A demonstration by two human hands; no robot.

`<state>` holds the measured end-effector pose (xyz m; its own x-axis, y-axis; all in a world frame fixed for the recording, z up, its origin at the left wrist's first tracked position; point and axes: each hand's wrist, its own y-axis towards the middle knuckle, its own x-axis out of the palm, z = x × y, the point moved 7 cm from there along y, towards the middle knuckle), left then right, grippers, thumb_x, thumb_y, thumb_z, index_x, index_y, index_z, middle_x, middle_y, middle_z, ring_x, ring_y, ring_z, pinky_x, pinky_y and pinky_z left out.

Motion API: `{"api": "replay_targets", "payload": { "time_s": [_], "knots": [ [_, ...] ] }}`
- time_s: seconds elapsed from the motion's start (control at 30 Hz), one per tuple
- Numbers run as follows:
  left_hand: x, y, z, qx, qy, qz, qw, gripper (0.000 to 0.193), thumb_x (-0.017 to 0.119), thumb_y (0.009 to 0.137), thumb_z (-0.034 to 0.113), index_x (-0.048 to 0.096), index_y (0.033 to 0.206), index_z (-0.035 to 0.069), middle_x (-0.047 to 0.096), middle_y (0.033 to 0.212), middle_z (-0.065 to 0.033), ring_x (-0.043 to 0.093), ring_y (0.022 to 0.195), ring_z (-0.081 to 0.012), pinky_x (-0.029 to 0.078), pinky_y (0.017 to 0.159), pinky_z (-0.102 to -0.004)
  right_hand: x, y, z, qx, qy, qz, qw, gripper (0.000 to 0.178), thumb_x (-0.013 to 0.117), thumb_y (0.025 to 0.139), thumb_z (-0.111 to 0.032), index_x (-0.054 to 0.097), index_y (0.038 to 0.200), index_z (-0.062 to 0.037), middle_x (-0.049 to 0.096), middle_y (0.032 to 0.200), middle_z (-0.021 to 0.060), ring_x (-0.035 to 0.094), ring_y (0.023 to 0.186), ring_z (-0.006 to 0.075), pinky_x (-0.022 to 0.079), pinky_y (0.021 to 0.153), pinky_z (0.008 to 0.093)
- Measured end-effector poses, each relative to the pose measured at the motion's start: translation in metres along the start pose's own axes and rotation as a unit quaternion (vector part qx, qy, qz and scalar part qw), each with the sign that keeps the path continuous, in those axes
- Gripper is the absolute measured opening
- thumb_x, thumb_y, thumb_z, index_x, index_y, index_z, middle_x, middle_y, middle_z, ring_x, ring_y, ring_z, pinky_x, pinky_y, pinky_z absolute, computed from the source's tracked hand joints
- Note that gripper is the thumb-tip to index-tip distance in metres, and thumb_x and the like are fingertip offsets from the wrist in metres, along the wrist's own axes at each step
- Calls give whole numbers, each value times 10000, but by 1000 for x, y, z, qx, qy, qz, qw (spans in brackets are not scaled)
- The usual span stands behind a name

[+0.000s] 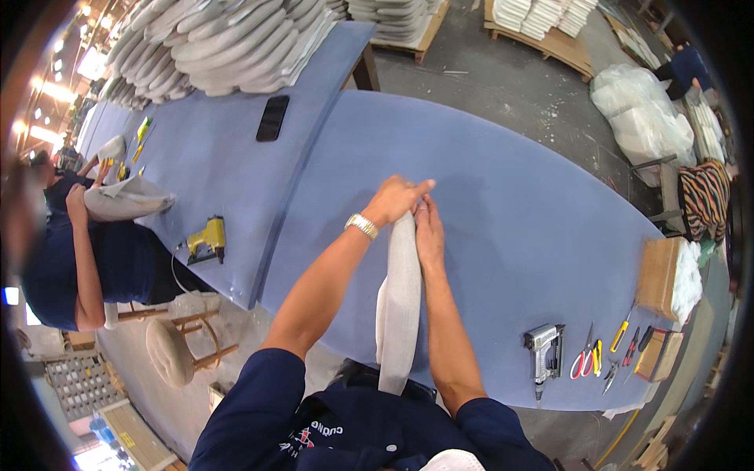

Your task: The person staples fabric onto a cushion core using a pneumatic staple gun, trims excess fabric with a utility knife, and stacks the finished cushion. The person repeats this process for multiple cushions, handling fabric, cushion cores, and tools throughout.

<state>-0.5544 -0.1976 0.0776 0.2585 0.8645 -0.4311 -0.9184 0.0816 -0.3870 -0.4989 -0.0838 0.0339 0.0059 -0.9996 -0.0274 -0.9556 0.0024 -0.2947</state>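
Note:
A light grey fabric-covered cushion stands on its narrow edge in front of me, its near end close to my body. My left hand is closed over its far end, and a finger points right. Along the right side, my right hand grips the cushion, its fingers reaching to the far end beside my left hand. A looser flap of the fabric shows on the left side. The undersides of my fingers are hidden against the cushion.
On the blue table at right lie a staple gun, red-handled scissors, a yellow cutter and a cardboard box. At left are a phone, a yellow staple gun, stacked cushions and a co-worker handling grey fabric.

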Motion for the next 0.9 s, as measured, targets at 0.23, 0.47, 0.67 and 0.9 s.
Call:
{"api": "replay_targets", "payload": {
  "time_s": [0.23, 0.47, 0.67, 0.9],
  "knots": [
    [8, 32, -12, -75, -61, -85, 992, 810, 407, 1020, 719, 749, 947, -11, 736, 953, -172, 697, 911, -275, 535, 887, -410, 6, -3, -5, 28, 56, -58, 996, 650, 385, 1113, -449, 409, 1562, 21, 444, 1598, 197, 421, 1483, 327, 339, 1202, 419],
    [19, -36, -70, -78, -416, 123, 898, 791, 244, 1065, 702, 327, 1644, 170, 358, 1660, -158, 358, 1516, -315, 328, 1231, -454, 25, 43, -32, 26, 109, -128, 985, 734, 335, 1112, -533, 252, 1645, -35, 210, 1722, 169, 239, 1583, 298, 203, 1278, 432],
    [6, -36, -27, -40, -374, 86, 922, 739, 279, 1096, 627, 237, 1671, 165, 290, 1695, -172, 266, 1571, -309, 282, 1253, -408, 44, 55, -34, -48, -30, -149, 987, 754, 316, 1110, -548, 301, 1618, 9, 259, 1703, 193, 231, 1587, 303, 188, 1285, 401],
    [13, -62, -19, 15, -185, 147, 972, 731, 244, 1132, 496, 138, 1654, -4, 179, 1714, -241, 124, 1607, -355, 177, 1286, -415, 38, 31, -25, -29, -2, -166, 986, 747, 316, 1115, -521, 324, 1598, 49, 296, 1685, 215, 235, 1586, 313, 190, 1285, 384]
  ]
}}
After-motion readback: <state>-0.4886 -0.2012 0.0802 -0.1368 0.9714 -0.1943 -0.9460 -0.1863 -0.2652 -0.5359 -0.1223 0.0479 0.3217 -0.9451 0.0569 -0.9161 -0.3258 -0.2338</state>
